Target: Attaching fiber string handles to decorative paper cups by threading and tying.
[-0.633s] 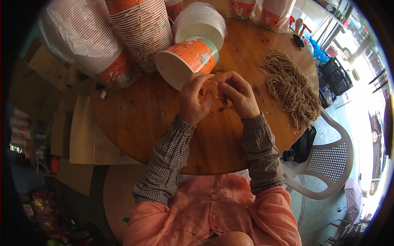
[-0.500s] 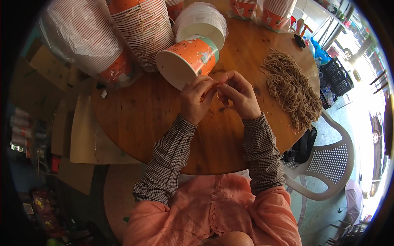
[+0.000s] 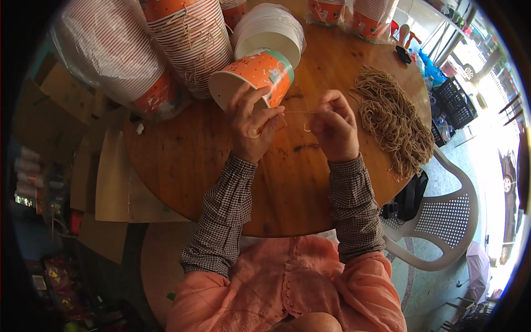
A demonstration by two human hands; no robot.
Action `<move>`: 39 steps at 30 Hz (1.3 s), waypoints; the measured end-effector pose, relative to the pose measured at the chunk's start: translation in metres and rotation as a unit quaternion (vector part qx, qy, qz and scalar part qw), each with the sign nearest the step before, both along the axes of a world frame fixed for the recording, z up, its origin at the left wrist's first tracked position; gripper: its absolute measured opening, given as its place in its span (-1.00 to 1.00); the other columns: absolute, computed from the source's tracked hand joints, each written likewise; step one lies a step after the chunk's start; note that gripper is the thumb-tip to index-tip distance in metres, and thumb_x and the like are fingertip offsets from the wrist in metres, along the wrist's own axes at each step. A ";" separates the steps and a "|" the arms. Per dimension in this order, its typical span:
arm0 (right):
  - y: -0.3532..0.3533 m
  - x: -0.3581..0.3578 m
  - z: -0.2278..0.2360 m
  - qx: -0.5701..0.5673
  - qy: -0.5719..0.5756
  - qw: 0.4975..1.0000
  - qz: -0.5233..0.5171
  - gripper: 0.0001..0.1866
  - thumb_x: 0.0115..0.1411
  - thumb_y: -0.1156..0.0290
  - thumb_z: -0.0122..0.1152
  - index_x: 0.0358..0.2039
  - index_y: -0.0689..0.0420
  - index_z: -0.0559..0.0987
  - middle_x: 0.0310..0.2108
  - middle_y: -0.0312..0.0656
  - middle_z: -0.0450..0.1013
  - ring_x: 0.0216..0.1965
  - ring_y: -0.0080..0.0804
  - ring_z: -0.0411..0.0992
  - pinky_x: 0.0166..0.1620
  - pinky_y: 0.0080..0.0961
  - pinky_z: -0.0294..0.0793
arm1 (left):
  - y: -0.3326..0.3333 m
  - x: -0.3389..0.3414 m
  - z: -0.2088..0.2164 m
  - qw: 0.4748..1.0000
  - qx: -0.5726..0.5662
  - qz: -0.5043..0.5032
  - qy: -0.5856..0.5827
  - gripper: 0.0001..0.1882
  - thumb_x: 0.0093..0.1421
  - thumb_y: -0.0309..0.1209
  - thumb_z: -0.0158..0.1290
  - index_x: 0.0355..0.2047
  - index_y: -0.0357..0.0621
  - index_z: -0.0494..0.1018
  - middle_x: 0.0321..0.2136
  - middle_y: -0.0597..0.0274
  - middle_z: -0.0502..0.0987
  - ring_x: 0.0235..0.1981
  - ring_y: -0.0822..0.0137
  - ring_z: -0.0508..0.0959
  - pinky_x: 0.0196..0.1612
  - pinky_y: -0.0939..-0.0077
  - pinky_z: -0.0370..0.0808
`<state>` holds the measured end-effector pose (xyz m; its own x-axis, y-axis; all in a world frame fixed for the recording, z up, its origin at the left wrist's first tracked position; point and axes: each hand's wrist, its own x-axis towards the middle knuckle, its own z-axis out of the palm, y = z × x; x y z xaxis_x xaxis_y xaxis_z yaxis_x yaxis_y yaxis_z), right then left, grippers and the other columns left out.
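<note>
A thin tan string (image 3: 300, 112) is stretched level between my hands over the round wooden table. My left hand (image 3: 249, 126) pinches one end between thumb and finger, its other fingers raised in front of an orange paper bucket (image 3: 255, 71). My right hand (image 3: 336, 128) is closed on the other end, with a short loose tail hanging beside it. The bucket lies on its side, its white mouth toward the left, just beyond my left hand. To the right of my right hand lies a heap of brown strings (image 3: 394, 119).
Tall stacks of orange and white paper buckets (image 3: 191, 47) stand at the back left, some in clear plastic. More stacks (image 3: 376, 19) stand at the far right. A black object (image 3: 403, 54) lies by the right edge. A plastic chair (image 3: 445, 221) and cardboard (image 3: 113, 177) flank the table (image 3: 182, 171).
My hands were close together and have drawn apart, pulling the string taut between them. The fingers of my left hand have lifted and spread. The bucket has barely moved.
</note>
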<state>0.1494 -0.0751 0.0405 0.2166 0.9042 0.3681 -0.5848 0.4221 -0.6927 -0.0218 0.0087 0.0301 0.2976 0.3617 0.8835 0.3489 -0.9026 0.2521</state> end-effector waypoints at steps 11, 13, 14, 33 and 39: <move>-0.007 0.027 0.003 0.122 0.089 0.983 0.101 -0.95 0.22 0.52 -0.01 -0.29 0.17 0.39 -0.60 -0.31 0.26 -0.70 -0.56 0.11 -0.59 -0.59 0.15 | 0.006 0.002 0.004 0.996 0.043 -0.032 0.068 -0.87 0.04 -0.53 0.16 -0.36 -0.21 0.53 -0.01 0.22 0.47 -0.06 0.07 0.51 0.00 0.29 0.49; -0.012 0.030 0.000 0.098 0.074 0.988 0.099 -0.96 0.21 0.52 -0.01 -0.32 0.19 0.39 -0.62 -0.32 0.24 -0.72 -0.57 0.11 -0.62 -0.60 0.10 | 0.006 -0.005 0.013 0.991 0.073 -0.040 0.106 -0.87 0.05 -0.57 0.12 -0.34 -0.25 0.53 0.00 0.20 0.47 0.00 0.07 0.48 0.03 0.29 0.47; -0.016 0.032 0.002 0.101 0.072 0.987 0.098 -0.96 0.21 0.52 -0.01 -0.32 0.19 0.39 -0.62 -0.32 0.24 -0.72 -0.57 0.11 -0.62 -0.60 0.10 | 0.005 -0.008 0.021 0.983 0.097 -0.047 0.147 -0.86 0.07 -0.60 0.08 -0.32 -0.28 0.53 0.02 0.19 0.47 0.05 0.07 0.45 0.07 0.29 0.45; -0.063 0.047 0.112 0.015 -0.598 0.754 -0.271 -0.88 0.12 0.57 0.07 -0.30 0.21 0.51 -0.56 -0.15 0.43 -0.57 -0.47 0.37 -0.43 -0.53 0.41 | -0.050 -0.018 0.052 0.946 -0.060 -0.225 0.225 -0.85 0.09 -0.52 0.12 -0.31 -0.04 0.49 -0.35 0.40 0.61 -0.23 0.36 0.59 0.18 0.15 0.29; -0.057 0.053 0.106 0.014 -0.581 0.762 -0.284 -0.88 0.12 0.55 0.06 -0.31 0.21 0.51 -0.58 -0.14 0.42 -0.59 -0.43 0.38 -0.43 -0.52 0.41 | -0.059 -0.010 0.041 0.960 -0.070 -0.195 0.186 -0.88 0.11 -0.45 0.16 -0.32 -0.05 0.49 -0.37 0.40 0.61 -0.26 0.37 0.60 0.25 0.13 0.12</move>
<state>0.2029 -0.1322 0.1469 0.0833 0.7743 0.6273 0.7007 0.4021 -0.5893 -0.0320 -0.0507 0.0711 0.7208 0.2667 0.6398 0.0809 -0.9491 0.3045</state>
